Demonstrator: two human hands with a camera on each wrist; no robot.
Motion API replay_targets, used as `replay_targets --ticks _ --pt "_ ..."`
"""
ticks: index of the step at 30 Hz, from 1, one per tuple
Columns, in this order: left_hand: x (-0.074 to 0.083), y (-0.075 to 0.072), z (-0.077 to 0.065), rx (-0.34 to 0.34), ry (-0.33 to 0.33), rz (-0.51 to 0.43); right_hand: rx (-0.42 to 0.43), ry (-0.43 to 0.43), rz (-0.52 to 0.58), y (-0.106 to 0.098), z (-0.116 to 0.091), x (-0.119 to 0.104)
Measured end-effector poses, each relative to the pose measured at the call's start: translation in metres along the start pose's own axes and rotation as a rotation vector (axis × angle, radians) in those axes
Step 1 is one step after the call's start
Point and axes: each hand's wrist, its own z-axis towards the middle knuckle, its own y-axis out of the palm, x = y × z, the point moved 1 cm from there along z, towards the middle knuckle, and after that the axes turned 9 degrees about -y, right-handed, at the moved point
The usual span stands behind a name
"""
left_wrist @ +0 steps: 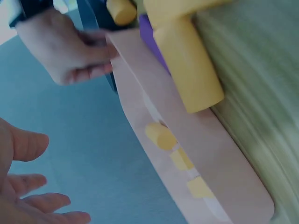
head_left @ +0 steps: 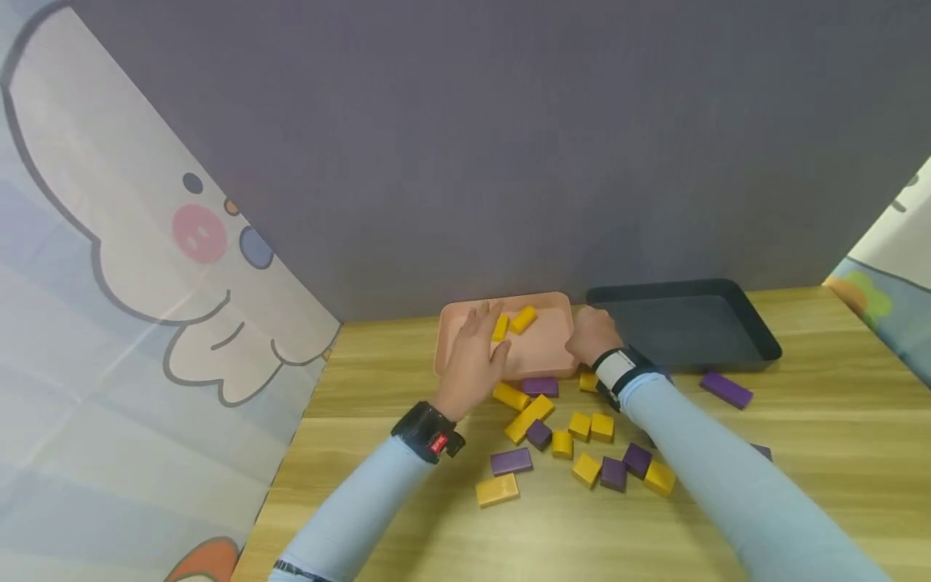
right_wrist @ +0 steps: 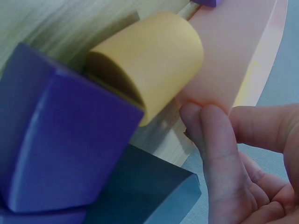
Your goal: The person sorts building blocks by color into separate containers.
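Note:
A shallow pink tray (head_left: 541,349) stands at the back of the table with a few yellow blocks (head_left: 523,319) in it. My right hand (head_left: 592,335) pinches the tray's right rim between thumb and fingers, as the right wrist view shows on the pink wall (right_wrist: 229,56). Over the tray's left side is my left hand (head_left: 473,356), fingers extended and thumb apart, holding nothing. It covers part of the tray in the head view. Close to the right hand lie a rounded yellow block (right_wrist: 154,60) and a purple block (right_wrist: 70,130).
A dark grey tray (head_left: 669,327) stands just right of the pink one. Several yellow and purple blocks lie scattered in front, among them a yellow block (head_left: 498,491) and a purple block (head_left: 726,390). A grey panel (head_left: 509,162) rises behind both trays.

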Motion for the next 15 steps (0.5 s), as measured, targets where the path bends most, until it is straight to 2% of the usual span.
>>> replay_targets --ticks 4,8,12,15 --pt "0.005 -0.004 -0.019 -0.027 0.087 0.131 -0.009 -0.008 0.014 -0.001 0.001 0.001" --pt "0.007 -0.001 -0.036 -0.082 0.166 0.265 -0.025 -0.002 0.018 -0.002 0.001 0.002" --pt "0.004 0.005 -0.05 -0.155 0.237 0.351 -0.021 -0.013 0.011 -0.004 0.002 0.002" --pt "-0.002 0.013 -0.058 -0.22 0.265 0.386 -0.013 -0.019 0.012 -0.004 0.003 0.003"
